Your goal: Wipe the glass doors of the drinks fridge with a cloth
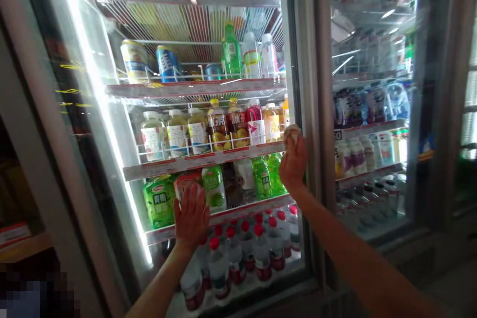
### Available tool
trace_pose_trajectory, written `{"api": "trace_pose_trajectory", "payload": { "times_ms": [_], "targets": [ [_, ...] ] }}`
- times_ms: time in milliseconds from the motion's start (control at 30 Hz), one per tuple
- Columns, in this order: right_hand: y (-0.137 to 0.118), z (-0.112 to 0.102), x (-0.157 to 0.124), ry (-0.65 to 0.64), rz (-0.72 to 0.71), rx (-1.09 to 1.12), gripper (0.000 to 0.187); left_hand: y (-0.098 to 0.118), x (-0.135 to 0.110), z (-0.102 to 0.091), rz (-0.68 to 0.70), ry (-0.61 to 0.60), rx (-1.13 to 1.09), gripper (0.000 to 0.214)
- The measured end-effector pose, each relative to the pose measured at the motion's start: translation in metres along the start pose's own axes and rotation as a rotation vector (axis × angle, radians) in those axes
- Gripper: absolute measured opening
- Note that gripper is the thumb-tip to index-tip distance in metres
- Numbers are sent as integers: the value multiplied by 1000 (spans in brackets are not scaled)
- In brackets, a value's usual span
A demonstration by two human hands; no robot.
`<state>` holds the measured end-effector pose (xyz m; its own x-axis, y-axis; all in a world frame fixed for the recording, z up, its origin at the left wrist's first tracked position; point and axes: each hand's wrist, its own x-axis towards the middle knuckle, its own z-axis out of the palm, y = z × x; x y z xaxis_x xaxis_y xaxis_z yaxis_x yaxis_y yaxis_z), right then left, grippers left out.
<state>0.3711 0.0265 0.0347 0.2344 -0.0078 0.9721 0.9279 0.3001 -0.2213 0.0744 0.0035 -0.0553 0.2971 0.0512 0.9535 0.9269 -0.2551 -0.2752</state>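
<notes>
A lit drinks fridge stands before me, its glass door (194,94) between me and the shelves. My left hand (192,211) lies flat against the glass with its fingers stretched out, in front of the second-lowest shelf. Nothing is in it. My right hand (294,161) is raised to the right side of the glass, next to the metal door frame (315,124). Its fingers are closed on a crumpled, pale cloth (292,132) pressed against the pane. The part of the cloth under the fingers is hidden.
Behind the glass are several tea bottles (218,126), green pouches (158,203), cans (167,63) and red-capped water bottles (234,253). To the right is another fridge door (372,104) with more bottles. A dark shelf (22,238) stands at the left edge.
</notes>
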Motion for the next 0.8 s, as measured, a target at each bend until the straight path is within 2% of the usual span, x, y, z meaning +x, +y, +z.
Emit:
{"api": "trace_pose_trajectory", "payload": {
  "times_ms": [133,200,267,367,433,500,600,667,733,800],
  "targets": [
    [-56,0,-33,-193,-362,58,54,1,2,-7,14,9,-15,70],
    [-60,-4,-41,-256,-480,68,52,-2,7,-12,23,-2,-23,70],
    [-40,-7,-34,-240,-419,60,51,-8,17,-17,35,-8,-37,68],
    [0,-6,-6,-113,-140,27,51,-18,40,-16,-29,58,-30,62],
    [6,-3,5,-36,-57,12,51,-21,56,-10,-87,122,-7,59],
    [-13,0,-1,-28,-115,14,51,-21,65,-4,-113,154,14,57],
    [-58,2,-34,-155,-394,56,50,-19,68,1,-121,159,26,56],
    [-71,0,-50,-229,-546,83,51,-19,65,0,-112,152,22,56],
    [-58,-2,-49,-228,-523,84,52,-19,63,-2,-109,136,17,56],
    [-28,-2,-32,-146,-319,52,53,-20,61,-2,-123,121,11,56]
  ]
}}
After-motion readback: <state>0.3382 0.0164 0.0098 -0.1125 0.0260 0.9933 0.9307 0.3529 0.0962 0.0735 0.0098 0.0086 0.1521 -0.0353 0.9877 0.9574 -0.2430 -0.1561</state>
